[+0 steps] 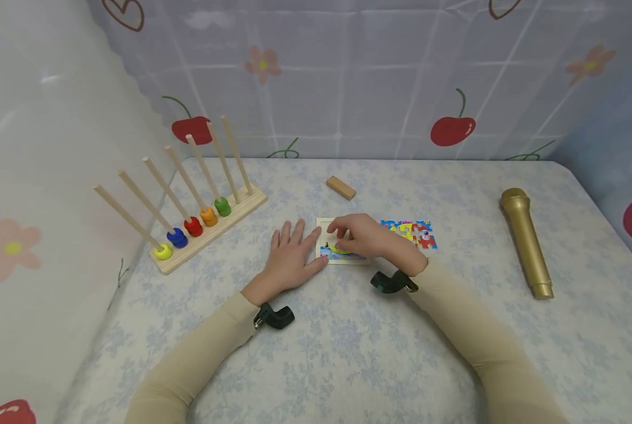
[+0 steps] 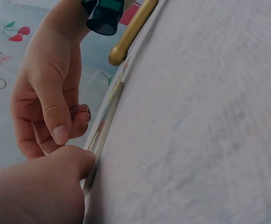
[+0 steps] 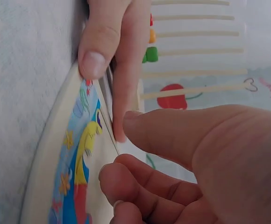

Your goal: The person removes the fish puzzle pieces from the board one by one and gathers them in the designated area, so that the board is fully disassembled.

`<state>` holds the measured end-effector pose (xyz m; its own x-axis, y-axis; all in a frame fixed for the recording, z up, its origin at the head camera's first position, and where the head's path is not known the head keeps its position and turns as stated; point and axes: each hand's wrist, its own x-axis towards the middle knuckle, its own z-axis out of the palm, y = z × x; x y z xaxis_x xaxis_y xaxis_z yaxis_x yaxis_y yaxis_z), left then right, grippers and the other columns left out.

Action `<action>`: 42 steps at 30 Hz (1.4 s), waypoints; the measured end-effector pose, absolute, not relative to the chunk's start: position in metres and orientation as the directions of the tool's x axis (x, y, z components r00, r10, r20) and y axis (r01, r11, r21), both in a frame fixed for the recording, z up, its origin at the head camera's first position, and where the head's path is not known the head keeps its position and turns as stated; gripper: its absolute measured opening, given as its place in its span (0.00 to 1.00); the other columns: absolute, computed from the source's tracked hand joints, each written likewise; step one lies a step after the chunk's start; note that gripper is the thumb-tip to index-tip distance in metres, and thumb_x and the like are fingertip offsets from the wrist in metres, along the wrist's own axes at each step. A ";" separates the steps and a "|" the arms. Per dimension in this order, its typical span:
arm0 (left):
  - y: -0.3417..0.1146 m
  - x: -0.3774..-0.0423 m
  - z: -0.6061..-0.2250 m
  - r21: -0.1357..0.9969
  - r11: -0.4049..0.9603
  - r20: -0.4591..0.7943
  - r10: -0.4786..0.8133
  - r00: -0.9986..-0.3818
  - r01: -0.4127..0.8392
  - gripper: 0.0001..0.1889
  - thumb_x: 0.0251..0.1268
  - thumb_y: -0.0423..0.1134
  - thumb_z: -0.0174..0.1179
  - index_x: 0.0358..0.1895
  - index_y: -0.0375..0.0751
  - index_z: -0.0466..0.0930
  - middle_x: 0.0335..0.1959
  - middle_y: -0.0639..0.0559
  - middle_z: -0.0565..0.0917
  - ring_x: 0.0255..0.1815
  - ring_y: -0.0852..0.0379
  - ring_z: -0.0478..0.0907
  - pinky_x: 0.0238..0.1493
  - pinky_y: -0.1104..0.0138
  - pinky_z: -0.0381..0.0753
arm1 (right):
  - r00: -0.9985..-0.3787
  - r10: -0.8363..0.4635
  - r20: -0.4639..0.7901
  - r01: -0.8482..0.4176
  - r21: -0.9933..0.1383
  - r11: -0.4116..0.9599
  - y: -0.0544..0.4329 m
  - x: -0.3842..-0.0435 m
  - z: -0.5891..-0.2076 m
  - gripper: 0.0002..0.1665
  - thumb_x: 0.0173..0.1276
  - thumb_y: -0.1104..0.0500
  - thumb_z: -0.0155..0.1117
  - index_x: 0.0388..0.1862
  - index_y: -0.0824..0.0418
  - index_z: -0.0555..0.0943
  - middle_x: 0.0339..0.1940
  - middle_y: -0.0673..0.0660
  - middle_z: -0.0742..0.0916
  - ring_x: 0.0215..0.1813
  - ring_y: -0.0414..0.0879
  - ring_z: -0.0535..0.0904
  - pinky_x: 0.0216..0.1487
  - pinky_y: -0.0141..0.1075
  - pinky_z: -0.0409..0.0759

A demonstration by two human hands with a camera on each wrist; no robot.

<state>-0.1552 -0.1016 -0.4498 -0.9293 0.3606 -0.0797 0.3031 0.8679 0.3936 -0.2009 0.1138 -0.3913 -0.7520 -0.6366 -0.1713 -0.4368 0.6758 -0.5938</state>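
A small wooden puzzle tray (image 1: 321, 223) lies on the table, its lower part filled with a colourful sea picture (image 3: 82, 158) and its upper part bare wood. My left hand (image 1: 293, 256) lies palm down at the tray's left edge, fingers spread, with thumb and index finger touching the rim (image 3: 46, 133). Over the tray is my right hand (image 1: 366, 237), its fingers loosely bent. Between that thumb and those fingers nothing shows in the right wrist view, and the hand hides part of the tray. Joined jigsaw pieces (image 1: 424, 234) lie just right of it, partly behind the wrist.
A wooden peg stand (image 1: 209, 232) with coloured rings stands at the left. Behind the tray lies a small wooden block (image 1: 341, 188). A gold microphone (image 1: 528, 244) rests at the right. A patterned curtain (image 1: 337, 76) hangs along the table's back edge.
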 end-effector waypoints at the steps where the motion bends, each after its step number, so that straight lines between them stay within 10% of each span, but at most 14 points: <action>1: -0.102 -0.156 -0.450 0.395 0.867 -0.077 0.362 -0.929 0.305 0.38 0.74 0.63 0.51 0.82 0.53 0.58 0.84 0.36 0.48 0.85 0.30 0.37 0.79 0.34 0.39 | -0.746 -0.644 -0.169 -0.445 -0.593 0.671 0.111 -0.201 -0.392 0.20 0.72 0.63 0.65 0.61 0.64 0.80 0.48 0.63 0.87 0.38 0.48 0.85 0.44 0.39 0.83; 42: -0.102 -0.155 -0.452 0.392 0.865 -0.064 0.366 -0.928 0.314 0.39 0.74 0.64 0.51 0.82 0.54 0.57 0.84 0.35 0.49 0.84 0.29 0.37 0.79 0.33 0.39 | -0.721 -0.691 -0.051 -0.579 -0.504 0.641 0.094 -0.188 -0.410 0.19 0.66 0.66 0.71 0.56 0.66 0.86 0.38 0.58 0.84 0.37 0.45 0.73 0.41 0.36 0.74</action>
<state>-0.1555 -0.1024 -0.4519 -0.9283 0.3663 -0.0644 0.3141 0.8648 0.3916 -0.1881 0.0944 -0.4100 -0.7208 -0.6913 -0.0505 -0.5792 0.6407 -0.5040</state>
